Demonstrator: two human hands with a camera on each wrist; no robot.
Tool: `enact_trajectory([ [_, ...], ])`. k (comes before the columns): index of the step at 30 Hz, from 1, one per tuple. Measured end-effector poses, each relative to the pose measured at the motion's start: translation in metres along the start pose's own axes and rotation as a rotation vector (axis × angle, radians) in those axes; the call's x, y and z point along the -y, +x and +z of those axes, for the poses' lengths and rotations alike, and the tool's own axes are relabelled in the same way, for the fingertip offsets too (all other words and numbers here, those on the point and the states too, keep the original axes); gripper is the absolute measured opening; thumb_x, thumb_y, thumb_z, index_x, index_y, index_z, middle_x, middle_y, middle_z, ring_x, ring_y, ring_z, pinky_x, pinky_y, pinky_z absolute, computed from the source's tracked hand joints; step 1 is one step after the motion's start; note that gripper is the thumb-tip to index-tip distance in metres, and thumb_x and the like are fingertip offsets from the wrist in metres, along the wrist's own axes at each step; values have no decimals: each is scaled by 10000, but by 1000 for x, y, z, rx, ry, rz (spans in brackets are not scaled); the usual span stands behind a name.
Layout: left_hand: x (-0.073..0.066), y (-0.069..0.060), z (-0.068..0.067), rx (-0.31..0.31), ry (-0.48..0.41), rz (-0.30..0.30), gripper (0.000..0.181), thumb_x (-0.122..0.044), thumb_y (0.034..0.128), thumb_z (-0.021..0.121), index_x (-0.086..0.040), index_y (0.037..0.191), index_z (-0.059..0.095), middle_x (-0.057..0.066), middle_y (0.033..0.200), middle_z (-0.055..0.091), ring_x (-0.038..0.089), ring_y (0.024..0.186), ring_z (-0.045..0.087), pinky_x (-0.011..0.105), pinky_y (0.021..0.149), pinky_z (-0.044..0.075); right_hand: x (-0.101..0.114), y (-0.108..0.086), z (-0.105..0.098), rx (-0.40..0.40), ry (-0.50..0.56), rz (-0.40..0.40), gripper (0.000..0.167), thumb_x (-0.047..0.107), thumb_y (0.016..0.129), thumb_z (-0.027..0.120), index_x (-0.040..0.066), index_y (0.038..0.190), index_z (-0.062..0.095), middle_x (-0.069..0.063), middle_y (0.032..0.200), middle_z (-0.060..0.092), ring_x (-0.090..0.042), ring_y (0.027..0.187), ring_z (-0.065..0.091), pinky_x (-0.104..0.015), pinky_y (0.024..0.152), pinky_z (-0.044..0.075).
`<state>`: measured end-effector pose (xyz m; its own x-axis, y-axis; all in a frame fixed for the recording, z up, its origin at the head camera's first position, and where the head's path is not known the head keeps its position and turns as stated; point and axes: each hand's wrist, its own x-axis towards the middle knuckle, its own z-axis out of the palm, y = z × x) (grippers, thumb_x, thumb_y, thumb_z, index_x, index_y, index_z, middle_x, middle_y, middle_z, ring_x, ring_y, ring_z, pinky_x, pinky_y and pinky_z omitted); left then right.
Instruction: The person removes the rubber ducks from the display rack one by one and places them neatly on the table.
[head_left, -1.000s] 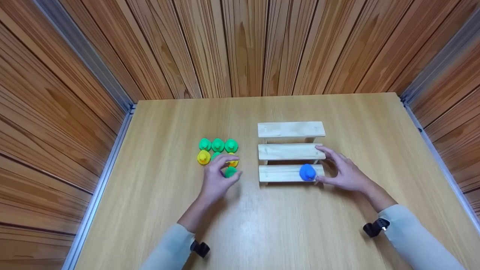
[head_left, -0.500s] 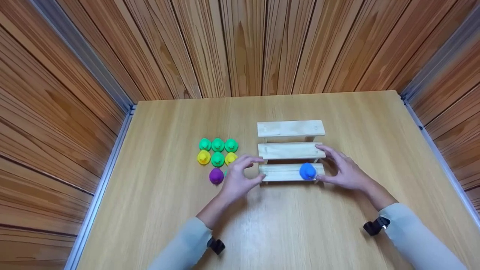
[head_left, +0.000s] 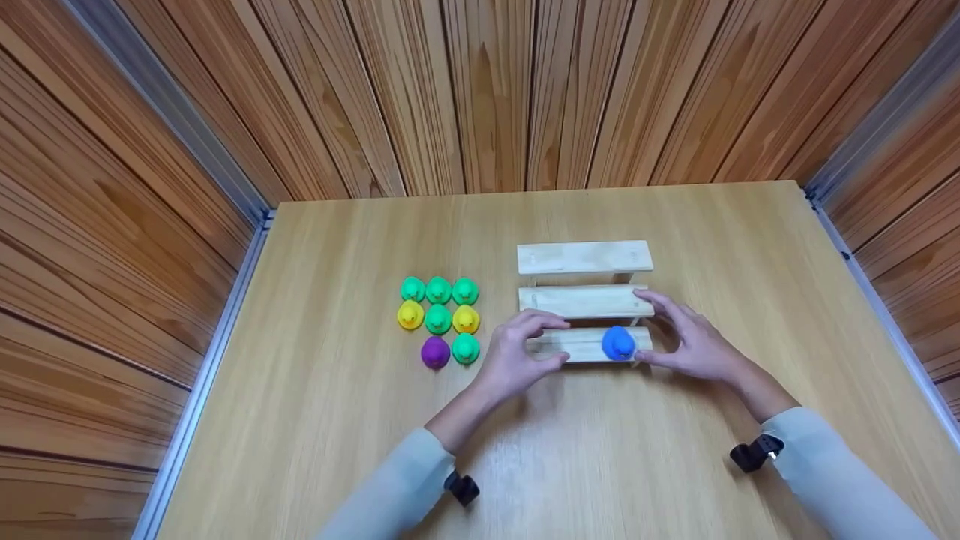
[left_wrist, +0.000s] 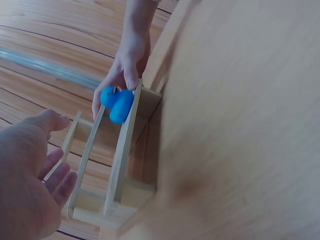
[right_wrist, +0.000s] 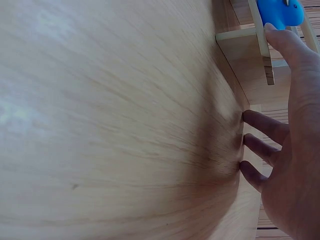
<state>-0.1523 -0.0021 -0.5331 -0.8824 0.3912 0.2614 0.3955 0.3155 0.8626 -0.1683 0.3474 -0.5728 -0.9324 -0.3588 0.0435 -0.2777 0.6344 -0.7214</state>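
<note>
A three-tier wooden rack (head_left: 585, 257) stands on the table, and a blue rubber duck (head_left: 618, 343) sits near the right end of its lowest shelf. My left hand (head_left: 517, 360), thumb and fingers spread with nothing between them, hovers over that shelf's left end. In the left wrist view the left hand (left_wrist: 30, 170) looks apart from the blue duck (left_wrist: 119, 104). At the rack's right end, my right hand (head_left: 694, 345) touches the shelf ends. Seen from the right wrist, its thumb (right_wrist: 287, 42) meets the shelf edge beside the duck, while the other fingers extend loosely, holding nothing.
Left of the rack, several small rubber ducks stand in rows: green ducks (head_left: 439, 289), yellow ducks (head_left: 410, 315) and a purple duck (head_left: 435, 352). Wood-panelled walls (head_left: 495, 97) and metal rails (head_left: 202, 375) border the table (head_left: 330, 315).
My left hand has moved right from the duck group to the rack's lowest shelf, uncovering the purple and front green ducks. The right hand and blue duck have stayed in place.
</note>
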Motion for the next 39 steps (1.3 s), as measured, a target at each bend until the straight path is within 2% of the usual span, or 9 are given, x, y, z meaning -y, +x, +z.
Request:
enact_trajectory([
  [8,-11,7,17,51,0,-15,378,-89,955,893,-117,1321,802,60,1394,776,205,1338,721,266,1140,614,1,-1,0,8,-16,0,1032,305,937,943,240,1763,328,-265,1791,403,-564,1592,487,-774,1303,374],
  [15,-15,13,31,84,28,9,404,-139,975,895,-141,1366,794,34,1428,777,170,1352,718,215,1125,604,1,0,0,14,-13,4,1032,309,947,936,263,1767,312,-257,1803,385,-561,1607,472,-774,1311,355],
  [24,-15,19,51,92,39,32,415,-145,967,909,-150,1370,812,41,1458,796,187,1412,719,227,1178,572,1,0,-1,21,-18,0,1037,298,951,932,259,1772,300,-256,1803,383,-577,1611,458,-768,1305,365],
  [30,-10,23,64,76,14,61,376,-115,967,902,-108,1335,826,82,1433,808,207,1379,750,210,1159,583,0,0,-1,8,-24,5,1024,314,951,930,251,1768,316,-292,1779,415,-601,1575,492,-812,1283,375],
  [34,-8,27,70,82,8,54,363,-123,976,893,-88,1330,823,78,1427,810,195,1364,762,185,1159,570,-1,0,-1,10,-10,2,1023,295,950,933,253,1766,318,-298,1777,414,-589,1583,489,-808,1297,356],
  [39,-8,30,77,94,28,46,363,-158,980,893,-102,1332,826,48,1431,811,168,1382,751,197,1194,552,-1,0,0,7,-5,-3,1027,273,940,943,264,1760,326,-290,1728,489,-567,1570,518,-820,1298,338],
])
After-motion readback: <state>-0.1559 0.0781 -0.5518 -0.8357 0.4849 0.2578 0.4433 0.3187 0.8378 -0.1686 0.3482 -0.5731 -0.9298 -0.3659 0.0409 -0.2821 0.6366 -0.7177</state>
